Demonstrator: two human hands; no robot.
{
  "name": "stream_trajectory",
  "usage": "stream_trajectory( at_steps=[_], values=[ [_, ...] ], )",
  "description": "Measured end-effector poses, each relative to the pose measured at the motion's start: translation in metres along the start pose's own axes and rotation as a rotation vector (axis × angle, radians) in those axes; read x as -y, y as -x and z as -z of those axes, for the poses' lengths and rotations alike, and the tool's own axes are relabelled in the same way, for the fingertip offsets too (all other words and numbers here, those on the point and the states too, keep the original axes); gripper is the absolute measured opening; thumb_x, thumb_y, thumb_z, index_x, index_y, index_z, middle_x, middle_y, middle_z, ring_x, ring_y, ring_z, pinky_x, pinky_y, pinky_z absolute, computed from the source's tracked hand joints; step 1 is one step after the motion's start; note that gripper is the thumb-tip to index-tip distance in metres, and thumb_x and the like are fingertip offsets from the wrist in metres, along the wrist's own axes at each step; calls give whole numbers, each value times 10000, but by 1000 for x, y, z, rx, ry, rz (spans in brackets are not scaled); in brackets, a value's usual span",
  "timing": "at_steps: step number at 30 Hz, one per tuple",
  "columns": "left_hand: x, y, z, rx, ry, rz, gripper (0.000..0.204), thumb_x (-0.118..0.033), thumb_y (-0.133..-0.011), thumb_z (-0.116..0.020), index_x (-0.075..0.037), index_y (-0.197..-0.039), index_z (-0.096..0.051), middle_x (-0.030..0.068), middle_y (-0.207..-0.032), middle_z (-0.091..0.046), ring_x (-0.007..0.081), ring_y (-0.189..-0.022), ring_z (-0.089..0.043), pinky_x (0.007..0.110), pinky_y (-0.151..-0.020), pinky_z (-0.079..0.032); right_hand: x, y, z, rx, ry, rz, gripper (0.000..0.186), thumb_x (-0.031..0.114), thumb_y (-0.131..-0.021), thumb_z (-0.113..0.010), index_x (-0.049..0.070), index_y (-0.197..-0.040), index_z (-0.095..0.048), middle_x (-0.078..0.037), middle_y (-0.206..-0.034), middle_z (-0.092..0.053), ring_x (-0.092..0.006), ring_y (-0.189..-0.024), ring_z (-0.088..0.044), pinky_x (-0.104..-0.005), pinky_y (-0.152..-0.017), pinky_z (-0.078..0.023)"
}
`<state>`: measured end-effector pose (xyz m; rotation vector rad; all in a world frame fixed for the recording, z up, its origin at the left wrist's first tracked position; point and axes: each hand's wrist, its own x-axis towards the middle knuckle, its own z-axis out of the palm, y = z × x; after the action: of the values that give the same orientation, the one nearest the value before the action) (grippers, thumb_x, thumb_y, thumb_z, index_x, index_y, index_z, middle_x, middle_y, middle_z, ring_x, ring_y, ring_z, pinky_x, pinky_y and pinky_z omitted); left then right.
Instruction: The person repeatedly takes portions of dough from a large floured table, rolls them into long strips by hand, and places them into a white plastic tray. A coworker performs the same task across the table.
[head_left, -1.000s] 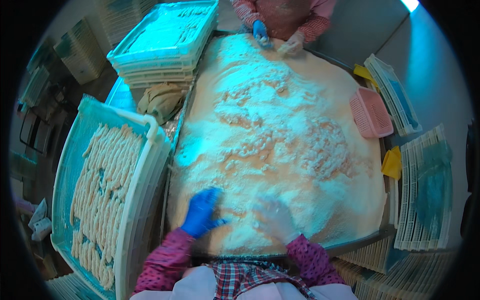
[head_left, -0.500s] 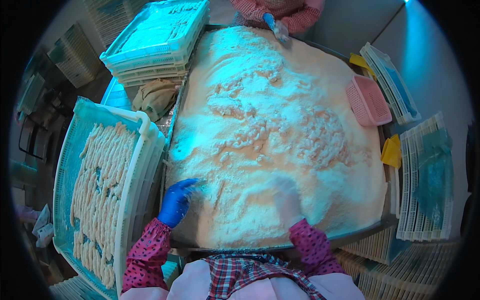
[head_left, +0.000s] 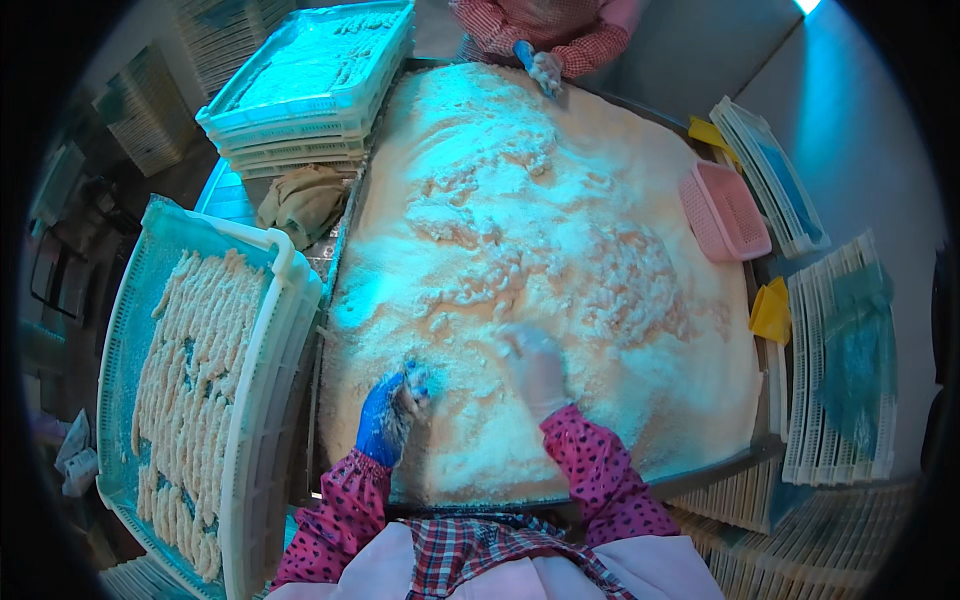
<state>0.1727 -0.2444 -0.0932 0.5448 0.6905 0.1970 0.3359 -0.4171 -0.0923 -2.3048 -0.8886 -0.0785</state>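
Note:
A broad bed of pale, flour-like crumbs (head_left: 620, 400) fills the tray-like table in front of me, with lumpy coated pieces (head_left: 630, 285) heaped around its middle. My left hand (head_left: 390, 412), in a blue glove dusted with crumbs, is at the near left of the bed. Its fingers are curled in; what they hold, if anything, I cannot make out. To its right, my right hand (head_left: 535, 370) in a whitish glove reaches down to the crumbs. Its fingertips are blurred and blend with the white crumbs.
At my left stands a crate (head_left: 262, 350) with rows of coated strips (head_left: 195, 370). Stacked crates (head_left: 300, 75) and a tan cloth (head_left: 300, 203) lie beyond it. A pink basket (head_left: 725, 210) rests on the right edge. Across the table are a co-worker's hands (head_left: 540, 68).
My left hand has moved right, away from the table's left edge, and its fingers now look crumb-coated. My right hand has shifted left. The whole view has shifted slightly.

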Motion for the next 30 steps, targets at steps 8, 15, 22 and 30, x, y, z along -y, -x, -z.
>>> stream_trajectory(
  at_steps=[8,15,22,30],
  values=[
    [-4,27,33,-10,18,-39,356,-265,-955,-482,-28,-1220,-499,19,-841,-562,111,-649,-490,232,-588,-415,7,15,36,-112,-351,-84,194,35,-744,-619,73,-934,-615,-86,-907,-632,-261,-842,-613,-331,-762,-493],
    [-2,24,9,57,264,-25,435,-295,-975,-448,-86,-1354,-401,59,-1045,-556,140,-794,-527,277,-696,-463,6,42,35,256,-195,45,281,78,-738,-689,82,-1016,-647,-68,-1127,-615,-252,-1067,-569,-364,-902,-465],
    [3,27,3,144,336,18,474,-310,-983,-414,-122,-1408,-319,87,-1233,-441,200,-1053,-442,358,-894,-376,-18,72,37,227,-156,1,245,90,-727,-707,87,-961,-638,-101,-1028,-634,-257,-1007,-593,-363,-857,-481],
    [21,21,-8,266,478,97,512,-334,-971,-417,-178,-1436,-273,85,-1468,-257,278,-1341,-263,490,-1102,-205,1,88,24,24,131,187,157,28,-719,-641,78,-867,-636,-86,-851,-641,-261,-775,-627,-327,-684,-516]
  ],
)
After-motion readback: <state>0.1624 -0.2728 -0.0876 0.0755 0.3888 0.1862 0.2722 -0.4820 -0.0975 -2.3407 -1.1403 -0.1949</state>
